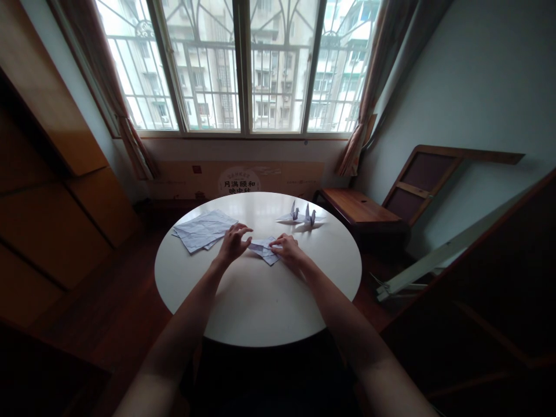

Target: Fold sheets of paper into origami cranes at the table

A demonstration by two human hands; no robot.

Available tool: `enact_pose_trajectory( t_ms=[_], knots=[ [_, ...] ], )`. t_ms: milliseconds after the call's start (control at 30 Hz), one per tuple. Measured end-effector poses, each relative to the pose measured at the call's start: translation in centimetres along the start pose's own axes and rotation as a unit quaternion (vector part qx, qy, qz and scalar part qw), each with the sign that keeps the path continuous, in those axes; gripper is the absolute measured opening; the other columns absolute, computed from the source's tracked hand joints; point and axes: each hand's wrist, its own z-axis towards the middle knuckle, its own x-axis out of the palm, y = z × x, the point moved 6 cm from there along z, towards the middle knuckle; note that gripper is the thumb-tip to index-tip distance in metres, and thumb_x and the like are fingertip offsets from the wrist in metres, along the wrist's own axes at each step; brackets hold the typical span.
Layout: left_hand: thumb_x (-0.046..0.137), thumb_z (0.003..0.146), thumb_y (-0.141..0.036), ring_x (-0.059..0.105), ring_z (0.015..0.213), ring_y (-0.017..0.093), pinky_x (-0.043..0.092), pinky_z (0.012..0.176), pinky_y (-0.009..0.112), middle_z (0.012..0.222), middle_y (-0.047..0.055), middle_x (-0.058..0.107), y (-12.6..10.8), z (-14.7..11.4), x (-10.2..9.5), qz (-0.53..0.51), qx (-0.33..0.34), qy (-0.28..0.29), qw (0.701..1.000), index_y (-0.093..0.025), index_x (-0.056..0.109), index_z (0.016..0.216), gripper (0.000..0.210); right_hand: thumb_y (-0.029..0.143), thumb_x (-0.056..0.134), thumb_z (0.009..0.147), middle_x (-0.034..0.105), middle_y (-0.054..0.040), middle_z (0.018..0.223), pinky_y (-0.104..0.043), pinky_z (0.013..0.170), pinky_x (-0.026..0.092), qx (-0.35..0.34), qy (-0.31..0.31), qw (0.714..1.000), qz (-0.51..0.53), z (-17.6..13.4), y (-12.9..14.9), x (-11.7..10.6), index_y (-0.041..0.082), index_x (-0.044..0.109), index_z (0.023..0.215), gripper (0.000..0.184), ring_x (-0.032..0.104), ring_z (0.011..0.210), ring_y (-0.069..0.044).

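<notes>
On a round white table (256,301) a partly folded piece of pale paper (263,248) lies between my hands. My right hand (286,249) has its fingers closed on the paper's right side. At the opposite side is my left hand (234,242), its thumb and fingers curved and spread apart. The left thumb tip is close to the paper's left point; I cannot tell whether it touches. Two folded paper cranes (310,216) stand side by side toward the far right. A stack of creased paper sheets (202,229) lies beyond my left hand.
A wooden chair (351,205) stands beyond the table on the right. A long printed cardboard panel (282,176) leans below the barred window (243,69). Wooden cabinets (82,220) line the left side, and a pale folded frame (408,278) lies at right.
</notes>
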Motion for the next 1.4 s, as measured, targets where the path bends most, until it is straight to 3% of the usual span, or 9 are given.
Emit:
enact_pose_trajectory(
  t_ms=[67,133,300,467,733,1133,1300,1400],
  knots=[
    [0.066,0.082,-0.029,0.060,0.106,0.024,0.045,0.094,0.037,0.116,0.009,0.064,-1.3,-0.3,1.4,-0.069,0.084,0.063,0.992,-0.021,0.069,0.109,0.029,0.036,0.065,0.082,0.062,-0.0074,0.108,-0.036,0.090,0.039,-0.011,0.002,1.000,0.000,0.0,0.1,0.0,0.031,0.074,0.106,0.026,0.056,0.100,-0.025],
    [0.071,0.077,-0.036,0.062,0.104,0.024,0.046,0.092,0.035,0.116,0.009,0.065,-1.7,-0.7,2.5,-0.110,0.119,0.116,0.980,-0.021,0.068,0.111,0.037,0.037,0.066,0.082,0.063,-0.0072,0.109,-0.036,0.090,0.039,-0.025,0.007,1.000,0.002,-0.1,0.4,0.1,0.031,0.074,0.106,0.027,0.056,0.102,-0.025],
    [0.077,0.069,-0.042,0.065,0.098,0.025,0.048,0.087,0.031,0.113,0.009,0.068,-0.8,-1.4,4.0,-0.164,0.086,0.196,0.963,-0.020,0.067,0.117,0.054,0.036,0.067,0.081,0.064,-0.0072,0.108,-0.035,0.091,0.041,-0.047,0.005,0.999,0.017,-0.2,0.8,0.2,0.029,0.074,0.107,0.028,0.057,0.101,-0.024],
    [0.076,0.070,-0.041,0.064,0.098,0.025,0.049,0.087,0.032,0.110,0.008,0.070,-0.3,-1.5,4.2,-0.184,0.045,0.209,0.959,-0.020,0.065,0.121,0.056,0.038,0.067,0.081,0.064,-0.0080,0.107,-0.034,0.088,0.043,-0.042,-0.002,0.999,0.019,-0.1,0.7,0.2,0.026,0.074,0.107,0.029,0.058,0.099,-0.023],
    [0.072,0.075,-0.038,0.064,0.102,0.023,0.048,0.092,0.030,0.117,0.008,0.066,-0.8,-1.5,4.3,-0.179,0.072,0.221,0.956,-0.022,0.074,0.105,0.034,0.038,0.066,0.082,0.064,-0.0077,0.107,-0.033,0.088,0.043,-0.048,0.003,0.999,0.022,0.1,0.3,0.6,0.027,0.074,0.107,0.029,0.059,0.099,-0.022],
    [0.070,0.075,-0.035,0.065,0.099,0.023,0.049,0.090,0.030,0.116,0.008,0.067,-0.8,-1.6,4.2,-0.183,0.069,0.226,0.954,-0.023,0.074,0.103,0.031,0.038,0.066,0.083,0.063,-0.0078,0.107,-0.033,0.089,0.041,-0.050,0.007,0.998,0.024,0.3,0.1,0.8,0.027,0.074,0.107,0.028,0.058,0.098,-0.022],
    [0.068,0.071,-0.022,0.064,0.101,0.024,0.049,0.090,0.032,0.116,0.007,0.067,-1.2,-1.6,3.8,-0.157,0.073,0.217,0.961,-0.023,0.062,0.125,0.054,0.037,0.066,0.082,0.063,-0.0075,0.107,-0.034,0.090,0.041,-0.049,0.005,0.999,0.022,-0.2,0.6,0.3,0.028,0.073,0.107,0.028,0.057,0.101,-0.023],
    [0.067,0.068,-0.017,0.063,0.102,0.024,0.048,0.091,0.033,0.117,0.008,0.067,-1.3,-1.5,3.7,-0.151,0.070,0.220,0.961,-0.022,0.059,0.128,0.060,0.036,0.066,0.082,0.063,-0.0074,0.107,-0.034,0.090,0.041,-0.041,0.009,0.999,0.022,-0.3,0.7,0.2,0.028,0.073,0.108,0.028,0.057,0.101,-0.023]
  ],
)
